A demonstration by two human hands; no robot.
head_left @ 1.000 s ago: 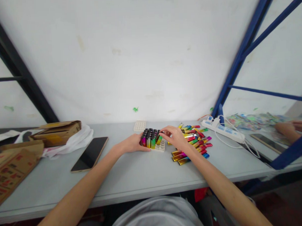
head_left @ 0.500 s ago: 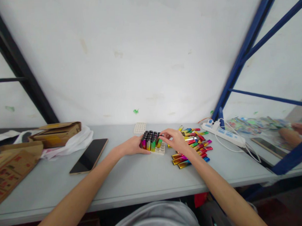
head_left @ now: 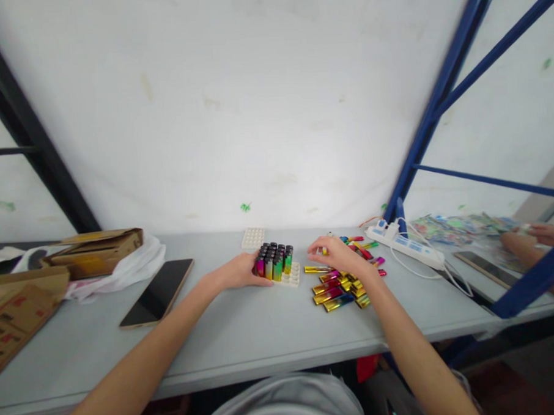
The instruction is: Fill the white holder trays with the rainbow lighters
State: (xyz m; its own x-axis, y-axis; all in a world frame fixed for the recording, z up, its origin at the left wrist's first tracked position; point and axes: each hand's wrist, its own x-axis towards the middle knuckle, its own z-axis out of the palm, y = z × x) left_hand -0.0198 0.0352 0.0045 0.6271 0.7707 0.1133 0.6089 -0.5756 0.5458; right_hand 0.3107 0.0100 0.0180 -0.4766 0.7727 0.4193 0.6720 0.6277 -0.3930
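Upright lighters (head_left: 274,262) with black tops and shiny multicoloured bodies stand close together in a white tray (head_left: 293,279) with round holes. Bare holes show along its right side. My left hand (head_left: 240,271) is wrapped round the left side of the lighters and tray, its thumb along the front edge. To the right lies a loose heap of lighters (head_left: 338,290) in gold, red, green and blue. Over the heap's back left part is my right hand (head_left: 336,252), fingers bent and apart. Its fingertips partly cover a bit of yellow there.
A second white holed tray (head_left: 253,238) lies behind. On the left are a phone (head_left: 159,292), a cardboard box (head_left: 102,249) and a white plastic bag (head_left: 142,262). A power strip (head_left: 405,246) with cables lies right, before a blue frame post (head_left: 399,208). Beyond, another person's hands (head_left: 530,236) handle something.
My right hand has let go of a lighter at the tray and moved right, over the heap. That lighter now stands upright among the others. My left hand keeps its hold.
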